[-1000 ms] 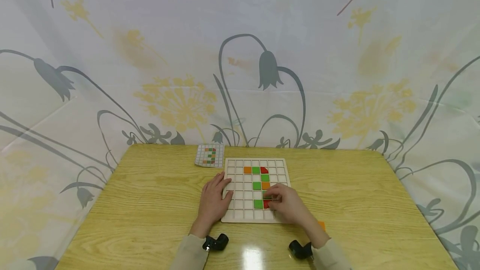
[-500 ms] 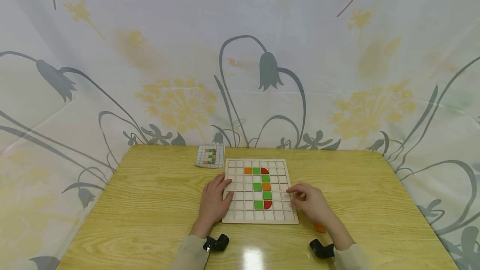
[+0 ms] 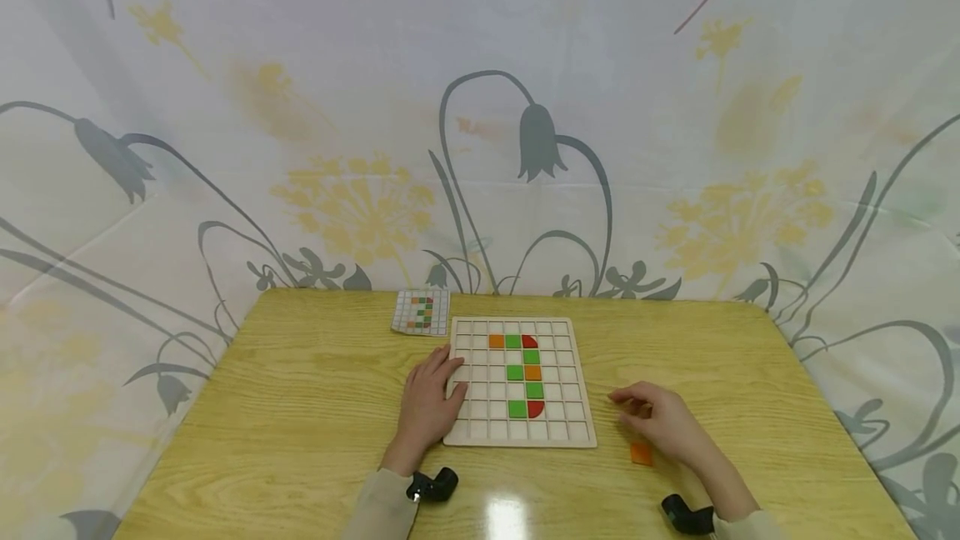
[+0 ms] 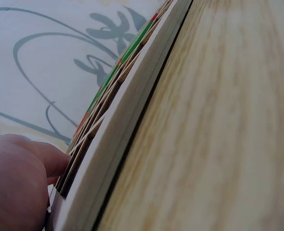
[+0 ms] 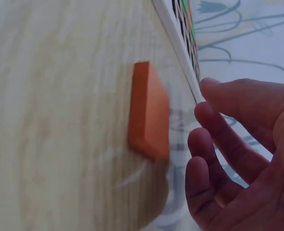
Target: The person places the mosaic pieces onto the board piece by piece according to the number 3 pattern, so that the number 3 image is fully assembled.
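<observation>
A pale wooden grid board lies on the table, with green, orange and red tiles in some of its squares. Across its left edge rests my left hand, fingers spread and relaxed; the left wrist view shows a fingertip at the frame's inner edge. To the right of the board, my right hand hovers with loosely bent fingers and holds nothing. Just below it on the table is a square orange tile. In the right wrist view that orange tile lies flat, apart from the fingertips.
A small paper card printed with a coloured grid pattern lies behind the board's left corner. Black wrist cameras sit on both wrists. A flower-printed cloth hangs along the table's back edge.
My right hand has left the tiles at the board's lower middle and moved right, off the board and towards the orange tile, which shows more fully. The left hand stays put.
</observation>
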Motion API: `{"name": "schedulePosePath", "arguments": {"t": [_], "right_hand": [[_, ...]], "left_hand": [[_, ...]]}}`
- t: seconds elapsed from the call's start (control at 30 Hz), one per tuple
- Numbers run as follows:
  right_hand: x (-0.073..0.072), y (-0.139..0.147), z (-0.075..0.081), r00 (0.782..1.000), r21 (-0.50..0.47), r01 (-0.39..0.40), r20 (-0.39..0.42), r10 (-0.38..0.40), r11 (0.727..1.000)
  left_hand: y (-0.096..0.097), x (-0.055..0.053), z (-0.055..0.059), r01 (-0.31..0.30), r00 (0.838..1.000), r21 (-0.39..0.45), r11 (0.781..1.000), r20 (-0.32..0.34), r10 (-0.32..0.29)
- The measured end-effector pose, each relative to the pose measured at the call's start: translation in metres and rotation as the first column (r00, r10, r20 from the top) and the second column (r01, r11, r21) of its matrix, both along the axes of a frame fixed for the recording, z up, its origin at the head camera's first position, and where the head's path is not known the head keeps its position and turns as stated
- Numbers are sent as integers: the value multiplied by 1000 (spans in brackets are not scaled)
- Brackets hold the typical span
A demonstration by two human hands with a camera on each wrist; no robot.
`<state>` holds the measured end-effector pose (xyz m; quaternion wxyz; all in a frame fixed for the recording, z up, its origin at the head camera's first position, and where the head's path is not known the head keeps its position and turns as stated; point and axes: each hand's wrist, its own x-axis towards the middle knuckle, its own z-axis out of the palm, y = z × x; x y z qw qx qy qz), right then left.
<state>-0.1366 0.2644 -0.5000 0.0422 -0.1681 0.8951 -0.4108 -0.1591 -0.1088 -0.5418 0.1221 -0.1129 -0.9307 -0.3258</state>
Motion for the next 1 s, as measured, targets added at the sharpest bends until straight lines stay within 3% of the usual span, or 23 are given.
{"name": "schedulePosePath", "arguments": {"t": [0.2, 0.67, 1.0], "right_hand": [[7, 15, -4, 996, -28, -33, 77, 35, 999], [16, 31, -2, 974, -42, -187, 125, 191, 981], [17, 32, -2, 957, -66, -234, 160, 242, 970]], "left_hand": [[0, -1, 0, -1, 1000, -4, 1000, -1, 1], [0, 0, -1, 3, 999, 4, 1000, -32, -3], [0, 0, -1, 1, 1000, 6, 1000, 12, -1]]}}
